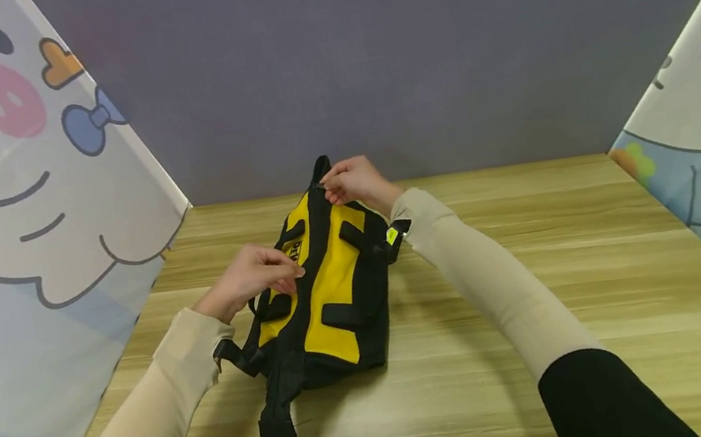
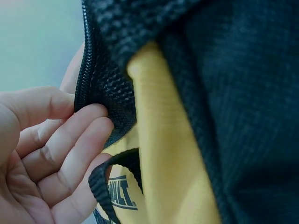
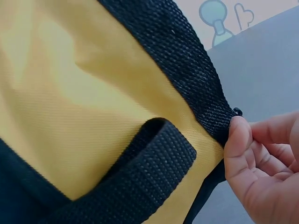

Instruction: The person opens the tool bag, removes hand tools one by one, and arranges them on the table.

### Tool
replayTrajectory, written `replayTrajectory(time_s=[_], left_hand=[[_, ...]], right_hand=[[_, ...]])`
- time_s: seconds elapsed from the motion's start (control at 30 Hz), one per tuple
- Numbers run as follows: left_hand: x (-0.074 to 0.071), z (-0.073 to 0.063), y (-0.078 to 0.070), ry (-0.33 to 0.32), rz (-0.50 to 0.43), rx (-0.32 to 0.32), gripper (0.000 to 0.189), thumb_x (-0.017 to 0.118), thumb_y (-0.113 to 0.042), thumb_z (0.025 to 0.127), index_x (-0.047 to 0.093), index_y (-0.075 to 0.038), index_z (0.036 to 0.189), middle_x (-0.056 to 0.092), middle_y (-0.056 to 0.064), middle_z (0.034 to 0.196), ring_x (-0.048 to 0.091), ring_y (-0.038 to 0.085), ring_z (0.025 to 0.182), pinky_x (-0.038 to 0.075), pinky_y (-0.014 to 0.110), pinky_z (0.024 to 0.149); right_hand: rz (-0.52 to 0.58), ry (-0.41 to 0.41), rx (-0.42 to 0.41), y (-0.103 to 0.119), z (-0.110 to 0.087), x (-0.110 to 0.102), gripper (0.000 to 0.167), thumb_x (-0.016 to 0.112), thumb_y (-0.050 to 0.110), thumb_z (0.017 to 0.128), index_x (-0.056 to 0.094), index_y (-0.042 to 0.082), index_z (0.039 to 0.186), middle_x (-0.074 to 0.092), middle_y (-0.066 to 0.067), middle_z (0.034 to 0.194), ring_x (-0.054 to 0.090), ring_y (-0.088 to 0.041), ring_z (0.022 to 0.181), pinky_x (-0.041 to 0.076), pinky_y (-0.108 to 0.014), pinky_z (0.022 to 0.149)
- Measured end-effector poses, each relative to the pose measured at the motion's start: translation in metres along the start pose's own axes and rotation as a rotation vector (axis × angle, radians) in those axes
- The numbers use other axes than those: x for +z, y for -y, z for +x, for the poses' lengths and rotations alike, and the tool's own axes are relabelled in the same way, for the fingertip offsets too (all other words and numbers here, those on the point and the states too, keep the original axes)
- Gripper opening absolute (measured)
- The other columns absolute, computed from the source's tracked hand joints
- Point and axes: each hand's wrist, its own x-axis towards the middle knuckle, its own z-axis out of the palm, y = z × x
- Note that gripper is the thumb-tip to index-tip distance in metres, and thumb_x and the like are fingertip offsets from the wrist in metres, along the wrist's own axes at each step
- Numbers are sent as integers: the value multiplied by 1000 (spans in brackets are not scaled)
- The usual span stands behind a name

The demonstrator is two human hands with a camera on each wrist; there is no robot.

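Observation:
A yellow and black tool bag (image 1: pixel 332 275) stands on the wooden table, its black zipper strip (image 1: pixel 308 299) running lengthwise over the top. My left hand (image 1: pixel 255 274) pinches the zippered edge (image 2: pixel 86 60) midway along, between thumb and fingers. At the bag's far end my right hand (image 1: pixel 358 182) pinches the end of the strip with thumb and index finger. A small dark piece, apparently the zipper pull (image 3: pixel 238 112), shows just above those fingertips. Black webbing handles (image 3: pixel 159 172) lie slack on the sides. Whether the zipper is closed cannot be told.
A loose black strap end (image 1: pixel 276 420) hangs out at the bag's near end. Behind the table (image 1: pixel 494 411) rises a grey panel (image 1: pixel 400 55). Cartoon-printed panels (image 1: pixel 11 229) stand on the left and right.

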Motion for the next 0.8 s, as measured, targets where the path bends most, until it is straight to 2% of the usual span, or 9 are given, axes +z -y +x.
replayTrajectory(time_s=[0.33, 0.53, 0.8], left_hand=[[2, -3, 2, -38, -15, -16, 20, 69, -7, 94, 74, 11, 100, 73, 9, 80, 69, 21, 70, 59, 38, 71], [2, -5, 5, -64, -26, -33, 20, 70, -7, 93, 74, 11, 100, 73, 8, 81, 69, 20, 70, 59, 35, 71], [4, -5, 3, -91, -11, -31, 21, 70, -9, 93, 74, 10, 100, 72, 8, 80, 70, 21, 71, 59, 42, 75]], right_hand=[[-110, 97, -2, -4, -19, 3, 16, 59, 0, 98, 68, -9, 107, 67, -12, 76, 63, -18, 62, 58, -32, 65], [-106, 143, -15, -10, -25, 6, 16, 60, 0, 98, 69, -9, 107, 68, -12, 76, 63, -18, 61, 57, -29, 61], [-130, 174, -11, -10, -36, 9, 17, 59, -2, 97, 69, -10, 109, 69, -13, 76, 63, -16, 60, 58, -29, 61]])
